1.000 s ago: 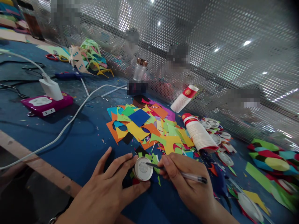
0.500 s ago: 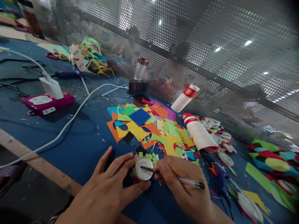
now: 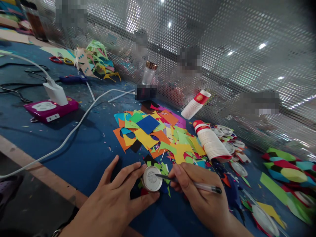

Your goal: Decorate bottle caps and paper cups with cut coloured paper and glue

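Perforated metal mesh closes off the far side of the blue table on my feed. Taking my bearings from the white cup base, at bottom centre of view, I have the left hand at eight o'clock, thumb and forefinger pinched around its rim, other fingers spread. At three o'clock, the right hand grips a pen, fingers bunched tight.

Half a second ago, the pen tip sat left within the hatched circle; now it's at the right edge, so I judge another crosswise stroke has been run over the upright lines. The base itself hasn't shifted.

As for containers, one nested cup stack leans at one o'clock; a longer one lies at two, each cup holding the next. At twelve, beyond the paper scraps, I can't make out any contents in the capped glass jar.
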Demonstrator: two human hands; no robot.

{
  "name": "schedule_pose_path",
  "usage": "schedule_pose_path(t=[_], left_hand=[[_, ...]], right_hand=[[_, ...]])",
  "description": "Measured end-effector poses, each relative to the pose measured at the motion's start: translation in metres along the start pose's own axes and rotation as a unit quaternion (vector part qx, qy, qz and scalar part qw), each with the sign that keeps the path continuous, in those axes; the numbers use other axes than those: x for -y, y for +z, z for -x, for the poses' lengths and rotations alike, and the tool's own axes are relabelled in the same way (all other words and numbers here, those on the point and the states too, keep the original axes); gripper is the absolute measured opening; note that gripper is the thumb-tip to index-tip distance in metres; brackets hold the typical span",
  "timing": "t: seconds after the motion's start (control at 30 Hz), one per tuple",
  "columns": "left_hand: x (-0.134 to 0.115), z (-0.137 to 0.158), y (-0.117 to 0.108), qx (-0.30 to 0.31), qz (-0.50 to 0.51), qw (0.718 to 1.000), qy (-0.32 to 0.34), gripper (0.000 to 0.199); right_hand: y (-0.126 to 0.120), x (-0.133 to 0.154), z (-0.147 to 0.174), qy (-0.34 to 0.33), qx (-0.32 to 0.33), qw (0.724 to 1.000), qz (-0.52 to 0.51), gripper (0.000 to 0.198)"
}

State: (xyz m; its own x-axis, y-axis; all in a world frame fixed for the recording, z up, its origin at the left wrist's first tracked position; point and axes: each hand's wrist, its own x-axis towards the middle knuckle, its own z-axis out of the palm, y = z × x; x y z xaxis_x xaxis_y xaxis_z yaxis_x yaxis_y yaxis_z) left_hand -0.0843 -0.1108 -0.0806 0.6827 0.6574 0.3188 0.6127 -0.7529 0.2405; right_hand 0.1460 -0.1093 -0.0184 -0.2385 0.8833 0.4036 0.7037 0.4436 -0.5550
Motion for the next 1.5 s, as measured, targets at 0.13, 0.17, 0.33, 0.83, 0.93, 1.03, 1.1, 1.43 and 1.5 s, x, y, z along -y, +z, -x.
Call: schedule_pose_path(t=[0.13,0.17,0.33,0.83,0.93,1.03,1.1,1.43,1.5], left_hand=[[0.001,0.0,0.0,0.003,-0.011,1.0,0.004,0.069],[0.001,0.0,0.0,0.004,-0.009,1.0,0.005,0.069],[0.001,0.0,-0.002,0.006,0.002,1.0,0.006,0.069],[0.003,0.001,0.001,-0.002,0.009,1.0,0.011,0.069],[0.0,0.001,0.002,-0.01,0.018,1.0,0.002,0.065],[0.0,0.001,0.002,-0.014,0.02,1.0,0.002,0.065],[0.001,0.001,0.002,-0.013,0.014,1.0,0.004,0.065],[0.001,0.001,0.0,-0.003,0.001,1.0,0.003,0.069],[0.001,0.0,-0.001,0.002,0.004,1.0,0.005,0.069]], right_hand=[[0.001,0.001,0.001,0.005,-0.007,1.0,0.007,0.038],[0.001,0.002,0.002,0.005,-0.008,1.0,0.005,0.038],[0.004,0.007,0.006,-0.01,-0.004,1.0,-0.006,0.034],[0.004,0.008,0.003,0.023,0.016,1.0,0.0,0.04],[0.002,0.006,0.003,0.025,0.007,1.0,0.007,0.04],[-0.001,0.003,0.002,0.026,0.004,1.0,0.008,0.042],[-0.002,0.002,0.002,0.03,-0.001,0.999,0.011,0.042],[0.003,0.005,0.006,0.018,0.007,1.0,-0.021,0.041],[0.004,0.005,0.007,0.014,0.009,1.0,-0.023,0.038]])
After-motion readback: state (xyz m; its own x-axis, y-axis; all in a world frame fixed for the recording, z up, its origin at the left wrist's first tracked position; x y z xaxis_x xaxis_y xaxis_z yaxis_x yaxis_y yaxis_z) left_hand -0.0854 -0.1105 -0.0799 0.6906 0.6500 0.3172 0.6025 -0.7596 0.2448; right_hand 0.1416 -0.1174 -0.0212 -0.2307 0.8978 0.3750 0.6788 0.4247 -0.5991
